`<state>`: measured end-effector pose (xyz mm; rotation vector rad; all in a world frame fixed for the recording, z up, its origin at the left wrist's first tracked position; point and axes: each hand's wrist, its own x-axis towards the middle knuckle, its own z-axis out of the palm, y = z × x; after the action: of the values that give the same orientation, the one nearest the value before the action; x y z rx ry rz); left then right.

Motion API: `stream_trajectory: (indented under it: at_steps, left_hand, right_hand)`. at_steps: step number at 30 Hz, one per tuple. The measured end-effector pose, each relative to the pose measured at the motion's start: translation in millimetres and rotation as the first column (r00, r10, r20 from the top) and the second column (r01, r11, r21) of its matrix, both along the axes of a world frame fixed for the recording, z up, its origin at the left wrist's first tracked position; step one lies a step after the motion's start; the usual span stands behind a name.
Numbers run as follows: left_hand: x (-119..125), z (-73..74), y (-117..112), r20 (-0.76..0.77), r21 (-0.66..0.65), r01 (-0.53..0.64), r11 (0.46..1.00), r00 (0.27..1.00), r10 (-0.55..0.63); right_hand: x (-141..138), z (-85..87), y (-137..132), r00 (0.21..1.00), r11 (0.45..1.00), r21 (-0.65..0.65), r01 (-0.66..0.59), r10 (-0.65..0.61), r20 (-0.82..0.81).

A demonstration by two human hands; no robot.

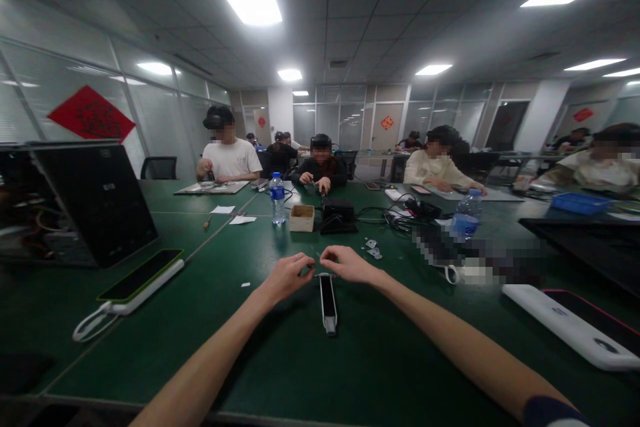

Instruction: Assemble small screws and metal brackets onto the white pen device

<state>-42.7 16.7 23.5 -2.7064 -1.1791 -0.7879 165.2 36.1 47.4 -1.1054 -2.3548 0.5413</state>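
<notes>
Presently, on the green counter [280, 360]:

1. Slim black device [328, 300]. It lies flat, lengthwise away from the person, with its pale near end toward the body. The counter seems to bear its weight, which leaves both hands free for fingertip work at the far end.
2. Left hand [287, 277]. The fingers are drawn narrow, a ring on one, with the tips at the device's far end from the left. Whether they pinch it or only touch it cannot be told.
3. Right hand [347, 263]. It is likewise narrow and curled over the same end from the right, and its grip is equally unclear. The two hands nearly meet above the device, whose body runs back from them toward the person.
4. Small metal parts [373, 248]. They lie loose just beyond the right hand, probably parked within reach.
5. Cardboard box [302, 218] and water bottle [277, 199], farther out, well apart from the hands.
6. Phone on a white power bank [143, 277], off to the left and cabled.
7. A second white power bank [570, 327], off to the right.
8. Other people, seated opposite at their own work.
</notes>
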Motion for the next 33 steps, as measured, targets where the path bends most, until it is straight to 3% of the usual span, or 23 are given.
stream_trajectory:
  at_steps: [3,7,10,15,33]
  left_hand:
    - [-5,0.3,3,-0.122,-0.099,-0.014,0.995,0.993,0.002]
    - [-5,-1.7,3,-0.155,-0.195,-0.024,0.980,0.988,-0.007]
    - [-3,-2.6,3,-0.146,-0.201,-0.028,0.979,0.989,-0.001]
    - [-2,-3.6,4,-0.162,-0.190,-0.030,0.981,0.987,-0.002]
    - [0,-14.3,8,-0.101,-0.231,-0.030,0.972,0.995,0.007]
  right_hand:
    - [13,7.2,3,0.970,1.000,0.020,0.000,-0.005,0.243]
    - [23,12.0,4,0.917,0.993,-0.114,-0.009,0.054,0.395]
    - [23,11.2,2,0.908,0.986,-0.164,-0.009,0.077,0.411]
    - [17,9.7,-1,0.907,0.988,-0.148,0.045,0.021,0.420]
    - [18,9.2,0,0.913,0.989,-0.145,0.037,0.025,0.406]
